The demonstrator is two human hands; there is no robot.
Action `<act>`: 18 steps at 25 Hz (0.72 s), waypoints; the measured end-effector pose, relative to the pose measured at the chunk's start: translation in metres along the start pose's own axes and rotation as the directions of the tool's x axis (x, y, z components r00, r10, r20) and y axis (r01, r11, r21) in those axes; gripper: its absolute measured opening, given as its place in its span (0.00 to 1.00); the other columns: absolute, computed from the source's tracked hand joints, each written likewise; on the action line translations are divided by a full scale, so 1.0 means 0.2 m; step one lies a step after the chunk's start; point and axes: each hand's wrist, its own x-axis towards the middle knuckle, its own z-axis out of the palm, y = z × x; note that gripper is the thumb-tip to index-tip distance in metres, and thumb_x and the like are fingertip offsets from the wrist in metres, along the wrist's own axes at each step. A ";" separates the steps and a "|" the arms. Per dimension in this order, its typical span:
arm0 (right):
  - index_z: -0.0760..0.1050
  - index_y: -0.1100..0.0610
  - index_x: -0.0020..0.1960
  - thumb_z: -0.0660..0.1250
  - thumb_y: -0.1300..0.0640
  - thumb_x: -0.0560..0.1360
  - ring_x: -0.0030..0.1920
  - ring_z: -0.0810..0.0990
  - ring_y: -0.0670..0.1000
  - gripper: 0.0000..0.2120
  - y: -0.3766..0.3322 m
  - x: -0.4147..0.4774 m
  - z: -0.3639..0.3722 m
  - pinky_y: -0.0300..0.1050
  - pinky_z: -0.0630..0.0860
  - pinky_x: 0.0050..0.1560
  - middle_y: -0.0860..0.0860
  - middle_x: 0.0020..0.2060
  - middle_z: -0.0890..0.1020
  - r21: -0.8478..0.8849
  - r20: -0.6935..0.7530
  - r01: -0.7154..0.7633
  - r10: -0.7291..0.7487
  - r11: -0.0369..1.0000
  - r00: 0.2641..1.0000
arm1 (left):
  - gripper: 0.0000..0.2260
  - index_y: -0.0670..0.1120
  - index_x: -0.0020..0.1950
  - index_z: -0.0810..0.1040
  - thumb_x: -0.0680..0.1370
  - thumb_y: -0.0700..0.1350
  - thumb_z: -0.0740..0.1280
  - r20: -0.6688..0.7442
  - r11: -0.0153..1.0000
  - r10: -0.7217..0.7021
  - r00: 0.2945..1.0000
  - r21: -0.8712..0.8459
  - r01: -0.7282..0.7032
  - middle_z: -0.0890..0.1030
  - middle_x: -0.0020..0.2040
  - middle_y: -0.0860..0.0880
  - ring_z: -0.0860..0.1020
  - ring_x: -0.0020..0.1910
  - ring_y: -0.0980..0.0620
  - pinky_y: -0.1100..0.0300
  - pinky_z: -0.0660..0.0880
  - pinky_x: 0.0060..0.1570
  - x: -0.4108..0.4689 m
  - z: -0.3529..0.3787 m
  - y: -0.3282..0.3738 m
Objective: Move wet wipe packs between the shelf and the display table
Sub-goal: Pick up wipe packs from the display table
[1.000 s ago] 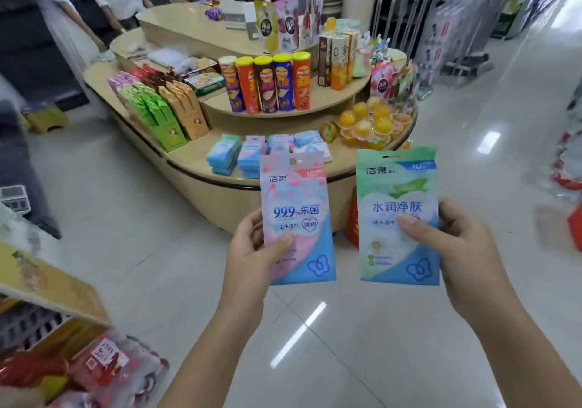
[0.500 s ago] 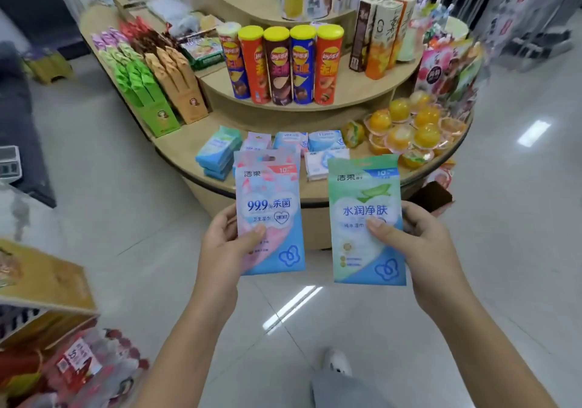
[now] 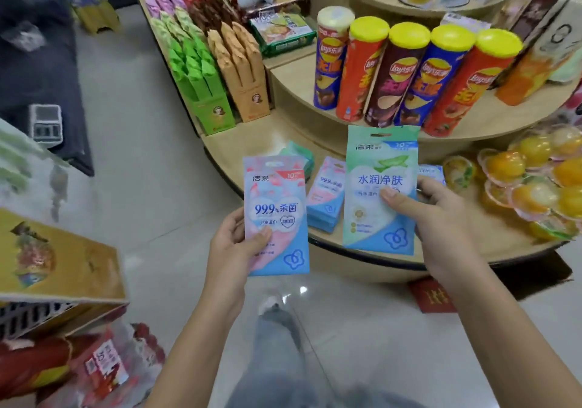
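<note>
My left hand pinches a pink-and-blue wet wipe pack upright by its lower left edge, in front of the table's rim. My right hand pinches a green-and-blue wet wipe pack by its right side, thumb across the front, held over the lowest tier of the round wooden display table. On that tier behind the two packs lie stacks of more wipe packs: a pink-and-blue stack, a green one and a blue one, partly hidden.
Chip cans stand on the middle tier. Green and orange boxes line the left side, jelly cups the right. A shelf with a yellow box and red packets is at my lower left. My leg and shoe are on the tiled floor.
I have walked closer to the display table, which now fills the upper view. Both hands still hold their packs; the green pack has risen and moved over the lowest tier.
</note>
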 end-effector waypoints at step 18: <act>0.74 0.51 0.35 0.76 0.56 0.66 0.34 0.79 0.43 0.10 0.72 1.06 0.85 0.46 0.78 0.40 0.47 0.33 0.80 -0.220 -0.247 -0.278 0.223 0.935 0.943 | 0.16 0.44 0.59 0.75 0.73 0.32 0.67 -0.088 0.974 -0.196 0.977 0.099 0.205 0.86 0.45 0.52 0.84 0.42 0.53 0.60 0.81 0.41 1.02 -0.26 0.09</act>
